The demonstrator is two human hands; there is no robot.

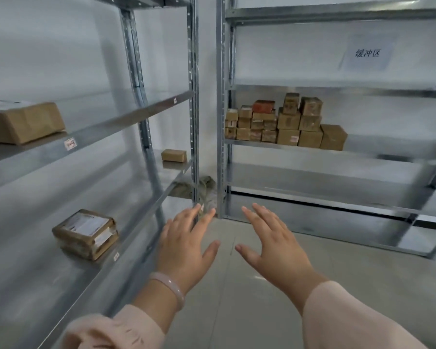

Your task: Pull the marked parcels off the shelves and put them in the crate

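My left hand [186, 244] and my right hand [275, 244] are both held out flat in front of me, palms down, fingers spread, holding nothing. To the left, a flat brown parcel with a white label [86, 234] lies on a low metal shelf, an arm's reach left of my left hand. A larger brown parcel [23, 122] rests on the shelf above it. A small brown box [174, 155] sits at the far end of the left rack. A stack of several small brown boxes [285, 122] fills the right rack's middle shelf. No crate is in view.
Two grey metal racks meet at the corner: the left rack [126, 117] and the right rack [337, 149]. A paper sign [366, 53] hangs on the wall behind the right rack. A crumpled cloth [204, 188] lies in the corner. Pale tiled floor [237, 298] lies below my hands.
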